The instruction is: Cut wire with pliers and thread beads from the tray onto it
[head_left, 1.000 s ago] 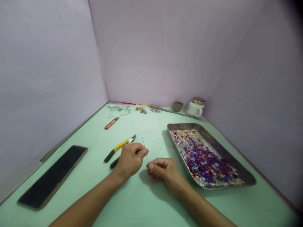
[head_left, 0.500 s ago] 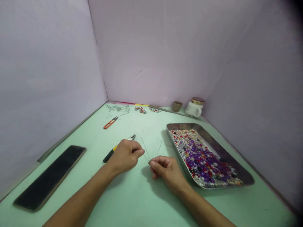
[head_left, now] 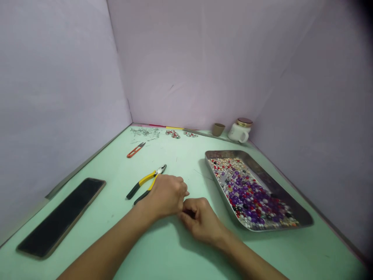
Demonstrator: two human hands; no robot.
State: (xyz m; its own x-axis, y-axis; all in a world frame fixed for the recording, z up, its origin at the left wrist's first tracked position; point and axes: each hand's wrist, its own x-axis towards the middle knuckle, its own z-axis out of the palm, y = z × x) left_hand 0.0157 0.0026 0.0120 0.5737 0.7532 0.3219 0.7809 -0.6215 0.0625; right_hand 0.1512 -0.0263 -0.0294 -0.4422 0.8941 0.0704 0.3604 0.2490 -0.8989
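Observation:
My left hand (head_left: 167, 194) and my right hand (head_left: 199, 219) rest on the green table (head_left: 180, 256), knuckles touching. The fingers of both are curled closed. Whatever they pinch is hidden between them, and no thin wire shows above the fingers. Yellow-handled pliers (head_left: 145, 182) lie just left of my left hand. A metal tray (head_left: 264, 171) holding several purple, red and pearl beads (head_left: 247, 192) stands to the right of my right hand.
A dark phone (head_left: 61, 217) lies at the near left. Orange thread snips (head_left: 135, 149), a heap of wire bits (head_left: 145, 132) and small bead clusters (head_left: 173, 134) lie towards the back. A brown cup (head_left: 218, 129) and a white lidded jar (head_left: 239, 132) stand by the back wall.
The hands have come together and closed. The thin wires that stood up between the fingers no longer show. My left hand shifted right, uncovering the pliers' handles.

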